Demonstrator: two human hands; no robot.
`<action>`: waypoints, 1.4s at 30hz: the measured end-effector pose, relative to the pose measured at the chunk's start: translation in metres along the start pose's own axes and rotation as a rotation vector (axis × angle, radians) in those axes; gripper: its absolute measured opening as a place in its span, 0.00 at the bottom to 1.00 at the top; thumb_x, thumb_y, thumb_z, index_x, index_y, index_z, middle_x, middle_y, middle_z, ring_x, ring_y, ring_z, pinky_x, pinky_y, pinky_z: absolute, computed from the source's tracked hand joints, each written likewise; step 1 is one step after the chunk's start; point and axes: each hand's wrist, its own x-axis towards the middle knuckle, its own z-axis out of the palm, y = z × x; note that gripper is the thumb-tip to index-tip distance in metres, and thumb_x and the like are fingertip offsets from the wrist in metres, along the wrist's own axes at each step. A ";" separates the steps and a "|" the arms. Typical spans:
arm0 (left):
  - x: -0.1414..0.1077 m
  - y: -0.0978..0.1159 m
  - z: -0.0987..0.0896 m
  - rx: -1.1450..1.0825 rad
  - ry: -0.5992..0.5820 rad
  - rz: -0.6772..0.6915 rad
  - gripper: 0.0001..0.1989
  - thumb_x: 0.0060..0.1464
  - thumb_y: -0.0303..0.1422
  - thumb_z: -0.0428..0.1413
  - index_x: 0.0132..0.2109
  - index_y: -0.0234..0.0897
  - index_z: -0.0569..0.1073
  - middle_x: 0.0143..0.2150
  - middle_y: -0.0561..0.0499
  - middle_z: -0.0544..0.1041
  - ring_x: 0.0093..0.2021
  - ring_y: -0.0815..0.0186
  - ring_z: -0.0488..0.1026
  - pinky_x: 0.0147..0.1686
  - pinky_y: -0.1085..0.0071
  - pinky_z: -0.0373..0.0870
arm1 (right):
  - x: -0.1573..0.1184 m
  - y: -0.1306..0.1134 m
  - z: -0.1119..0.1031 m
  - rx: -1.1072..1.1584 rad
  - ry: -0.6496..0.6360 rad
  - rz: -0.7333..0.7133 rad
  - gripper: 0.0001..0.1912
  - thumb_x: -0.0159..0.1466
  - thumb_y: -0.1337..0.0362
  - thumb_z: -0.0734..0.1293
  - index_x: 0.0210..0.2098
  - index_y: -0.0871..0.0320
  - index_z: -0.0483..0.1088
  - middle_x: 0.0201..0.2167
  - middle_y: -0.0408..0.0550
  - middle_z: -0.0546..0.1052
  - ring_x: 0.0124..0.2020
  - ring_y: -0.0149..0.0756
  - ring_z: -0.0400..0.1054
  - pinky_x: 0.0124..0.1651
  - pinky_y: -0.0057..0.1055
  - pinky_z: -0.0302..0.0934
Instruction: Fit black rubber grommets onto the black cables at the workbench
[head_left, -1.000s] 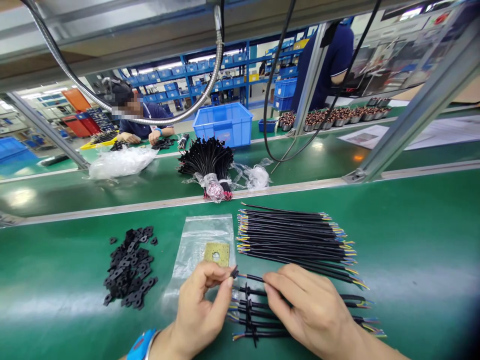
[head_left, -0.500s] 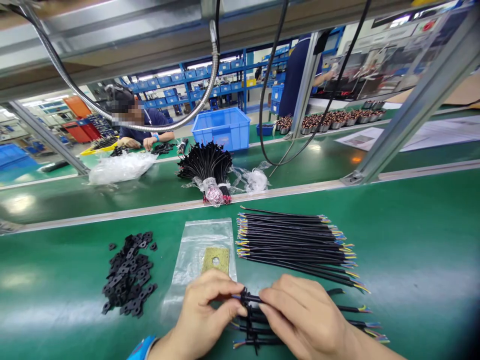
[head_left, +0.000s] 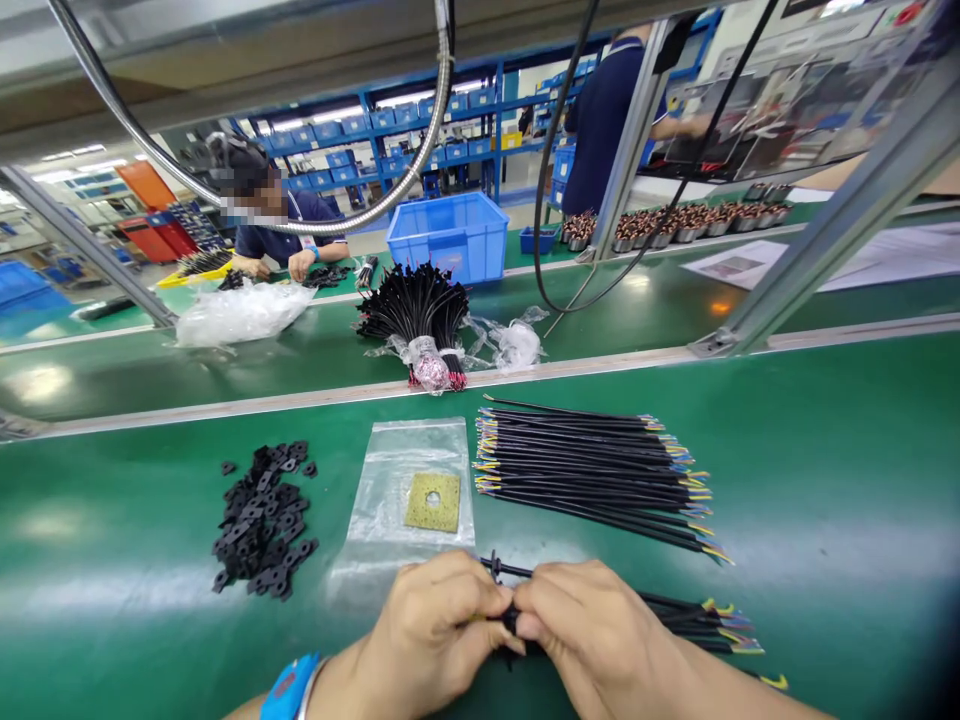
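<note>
My left hand (head_left: 439,625), with a blue band at the wrist, pinches a small black part (head_left: 511,618) at the bottom centre. Opposite it my right hand (head_left: 600,620) closes on the same spot, the fingertips of both hands nearly touching. Under and behind my right hand lie black cables (head_left: 694,622) with coloured wire ends. One cable with a black piece (head_left: 496,565) on it lies just beyond my fingertips. A row of black cables (head_left: 585,470) lies farther back. My fingers hide much of what they hold.
Small black pieces (head_left: 262,525) are piled at left. A clear plastic bag (head_left: 382,480) with a yellow square pad (head_left: 433,502) lies centrally. Beyond the metal rail are a cable bundle (head_left: 420,310), a blue bin (head_left: 450,235), and two people.
Both hands have come together, and my left hand has moved right. The cable that was between them now lies beyond the fingertips. The view has shifted slightly.
</note>
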 end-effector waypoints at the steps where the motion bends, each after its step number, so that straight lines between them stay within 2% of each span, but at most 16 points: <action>1: 0.000 -0.002 0.002 -0.021 0.006 -0.033 0.03 0.53 0.31 0.62 0.34 0.35 0.79 0.29 0.44 0.80 0.29 0.64 0.77 0.30 0.73 0.73 | 0.000 0.001 0.000 0.004 -0.025 0.023 0.13 0.66 0.75 0.53 0.29 0.57 0.62 0.22 0.41 0.66 0.22 0.31 0.58 0.27 0.30 0.51; 7: 0.006 -0.014 0.009 -0.145 0.084 -0.230 0.11 0.48 0.39 0.65 0.30 0.35 0.78 0.26 0.51 0.76 0.27 0.67 0.72 0.29 0.73 0.66 | 0.003 0.007 -0.010 -0.008 -0.171 0.183 0.12 0.69 0.70 0.54 0.32 0.58 0.65 0.26 0.44 0.67 0.26 0.33 0.59 0.30 0.30 0.52; 15: 0.007 -0.012 0.012 -0.131 0.085 -0.126 0.08 0.50 0.35 0.64 0.32 0.33 0.78 0.28 0.48 0.77 0.28 0.67 0.73 0.30 0.73 0.67 | 0.002 0.005 -0.004 -0.022 -0.079 0.090 0.12 0.67 0.73 0.53 0.30 0.59 0.63 0.25 0.45 0.66 0.25 0.33 0.56 0.30 0.31 0.50; 19: 0.009 -0.011 0.008 -0.100 0.026 -0.214 0.09 0.49 0.36 0.65 0.35 0.35 0.79 0.28 0.50 0.77 0.29 0.67 0.74 0.31 0.73 0.69 | 0.000 0.009 -0.004 -0.023 -0.105 0.107 0.12 0.68 0.72 0.53 0.32 0.60 0.65 0.25 0.45 0.66 0.26 0.33 0.57 0.30 0.31 0.50; 21: 0.011 -0.012 -0.004 -0.087 -0.061 -0.289 0.14 0.48 0.36 0.66 0.43 0.38 0.79 0.33 0.50 0.79 0.32 0.66 0.75 0.34 0.73 0.71 | 0.000 0.014 -0.005 -0.038 -0.121 0.138 0.12 0.69 0.70 0.54 0.34 0.60 0.66 0.26 0.45 0.66 0.27 0.33 0.58 0.31 0.31 0.51; 24: 0.013 -0.024 -0.038 0.097 -0.152 -0.358 0.26 0.48 0.37 0.65 0.55 0.42 0.73 0.45 0.49 0.79 0.42 0.62 0.76 0.45 0.67 0.73 | 0.001 0.022 -0.007 -0.073 -0.158 0.209 0.12 0.70 0.68 0.54 0.36 0.59 0.68 0.27 0.46 0.67 0.28 0.34 0.60 0.33 0.31 0.53; 27: 0.006 -0.054 -0.086 0.521 -0.095 -0.404 0.23 0.55 0.41 0.58 0.55 0.37 0.72 0.54 0.42 0.75 0.53 0.54 0.71 0.56 0.57 0.66 | -0.001 0.025 -0.003 -0.110 -0.222 0.245 0.13 0.70 0.66 0.55 0.36 0.59 0.69 0.28 0.46 0.68 0.29 0.35 0.61 0.33 0.32 0.54; 30: -0.006 -0.093 -0.130 0.859 -0.067 -0.496 0.26 0.56 0.41 0.55 0.57 0.29 0.71 0.55 0.35 0.73 0.56 0.48 0.68 0.58 0.54 0.62 | -0.004 0.022 0.005 -0.155 -0.246 0.231 0.13 0.70 0.66 0.55 0.37 0.58 0.71 0.29 0.47 0.69 0.30 0.36 0.63 0.34 0.32 0.55; 32: -0.014 -0.115 -0.148 0.991 -0.084 -0.576 0.26 0.55 0.39 0.54 0.57 0.28 0.71 0.55 0.32 0.72 0.56 0.45 0.68 0.57 0.52 0.63 | -0.006 0.020 0.009 -0.178 -0.236 0.200 0.13 0.70 0.66 0.56 0.37 0.58 0.71 0.28 0.47 0.71 0.31 0.37 0.64 0.34 0.32 0.56; 36: -0.020 -0.136 -0.159 0.995 -0.092 -0.673 0.17 0.54 0.34 0.51 0.47 0.33 0.77 0.47 0.36 0.75 0.46 0.47 0.74 0.48 0.55 0.69 | -0.006 0.026 0.006 -0.148 -0.212 0.175 0.11 0.69 0.64 0.58 0.39 0.57 0.72 0.30 0.46 0.73 0.32 0.35 0.66 0.36 0.31 0.58; 39: -0.018 -0.135 -0.157 0.959 -0.056 -0.701 0.12 0.53 0.30 0.48 0.37 0.36 0.77 0.40 0.40 0.77 0.39 0.49 0.75 0.40 0.57 0.70 | -0.004 0.044 -0.001 -0.219 -0.128 0.203 0.10 0.69 0.66 0.59 0.41 0.57 0.71 0.34 0.47 0.75 0.35 0.36 0.67 0.40 0.31 0.60; 42: -0.015 -0.129 -0.156 0.956 -0.038 -0.673 0.10 0.53 0.30 0.48 0.35 0.37 0.74 0.37 0.41 0.76 0.40 0.49 0.75 0.42 0.57 0.69 | -0.005 0.062 -0.002 -0.416 -0.099 0.221 0.09 0.68 0.67 0.59 0.41 0.59 0.71 0.35 0.50 0.74 0.37 0.39 0.66 0.40 0.33 0.60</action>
